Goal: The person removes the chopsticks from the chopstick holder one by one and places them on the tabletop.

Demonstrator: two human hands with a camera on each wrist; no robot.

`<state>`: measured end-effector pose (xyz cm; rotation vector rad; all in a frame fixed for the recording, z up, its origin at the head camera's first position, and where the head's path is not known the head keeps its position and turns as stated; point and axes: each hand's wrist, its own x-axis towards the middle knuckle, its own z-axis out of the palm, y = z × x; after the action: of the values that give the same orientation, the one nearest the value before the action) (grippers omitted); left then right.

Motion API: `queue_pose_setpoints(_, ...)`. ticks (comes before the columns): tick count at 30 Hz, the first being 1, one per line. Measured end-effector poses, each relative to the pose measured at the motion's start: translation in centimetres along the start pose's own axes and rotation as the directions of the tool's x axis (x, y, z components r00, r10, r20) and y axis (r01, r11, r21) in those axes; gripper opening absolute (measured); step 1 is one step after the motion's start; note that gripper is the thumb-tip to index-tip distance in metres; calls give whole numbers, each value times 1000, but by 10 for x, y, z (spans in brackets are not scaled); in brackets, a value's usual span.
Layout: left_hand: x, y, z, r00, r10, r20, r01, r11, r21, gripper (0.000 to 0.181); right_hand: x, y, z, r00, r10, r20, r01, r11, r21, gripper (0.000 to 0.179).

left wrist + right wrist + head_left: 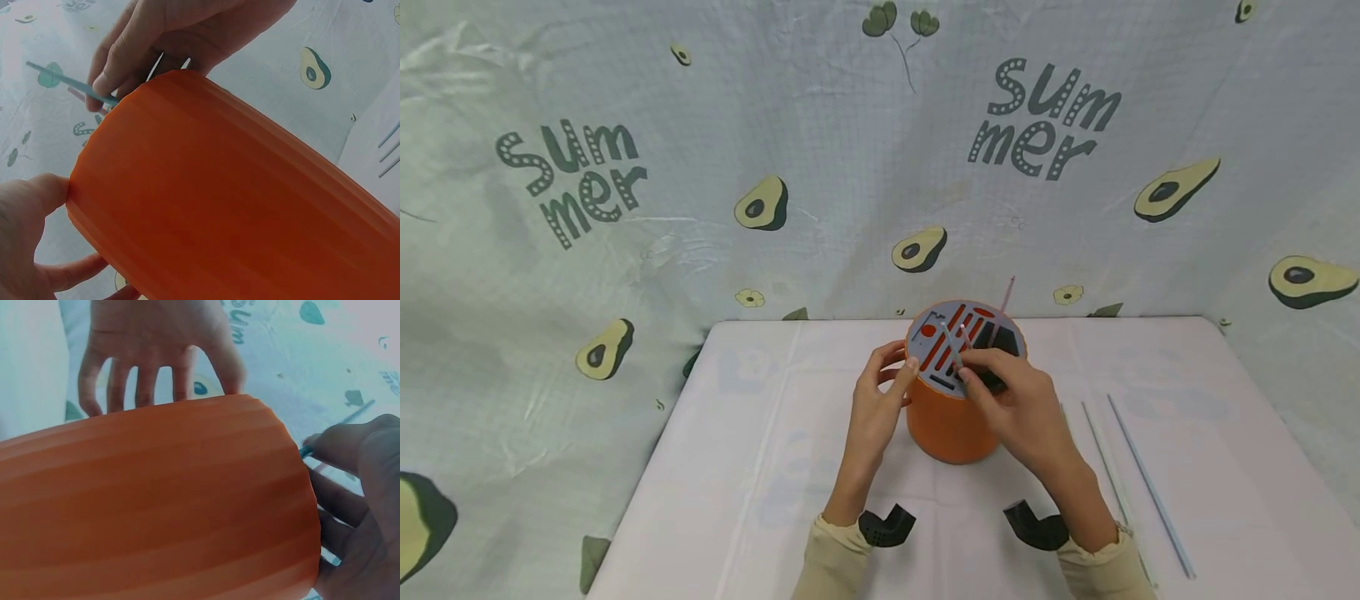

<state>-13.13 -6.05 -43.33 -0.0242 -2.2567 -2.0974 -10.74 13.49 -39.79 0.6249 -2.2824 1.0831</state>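
Observation:
An upright orange container [953, 429], with a grey slotted top [930, 360] marked in red and black, stands on the table. My left hand [880, 400] steadies its left side, with spread fingertips and thumb touching near the rim. Over the top, my right hand [1018, 408] pinches a thin green stick [949, 340] between thumb and fingers; this stick leans over the slots. Whether its lower end is in a slot is hidden by the hand. A pink stick [1009, 293] rises from the dark part of the top, and another pale pink stick [965, 335] shows beside the fingers.
To the right of the container, a blue stick [1150, 483] and a pale green stick [1108, 461] lie on the white table [760, 467], with another partly hidden by the right arm. Behind stands a hanging cloth [820, 108] printed with avocados. Black wrist mounts [887, 527] sit under both wrists.

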Motion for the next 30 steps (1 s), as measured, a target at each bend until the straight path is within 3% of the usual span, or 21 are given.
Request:
queue_pose_setpoints(9,0,0,0,1000,-2,1,2,1000,8,45,-4,2,-3,985,-11,-173,36,989,143,29)
queue_pose_setpoints(15,0,0,-2,1000,-5,9,5,1000,6,46,-7,-2,-6,956,5,-294,71,966,249,35)
queue_pose_setpoints(22,0,0,-3,1000,-12,9,12,1000,1,45,-8,-8,-17,928,54,-368,82,935,344,34)
queue_pose_setpoints(24,1,0,-3,1000,-11,11,11,1000,1,46,-8,-9,-22,911,60,-408,133,893,429,33)
queue_pose_setpoints(26,1,0,-2,1000,-13,12,13,1000,2,46,-8,-10,-27,879,68,-472,215,826,520,29)
queue_pose_setpoints(29,2,1,-1,1000,-15,11,15,1000,3,46,-5,-14,-34,804,111,-584,352,703,618,26)
queue_pose_setpoints(30,2,0,-1,1000,-14,11,14,1000,4,46,-4,-16,-36,775,131,-618,385,677,627,25)
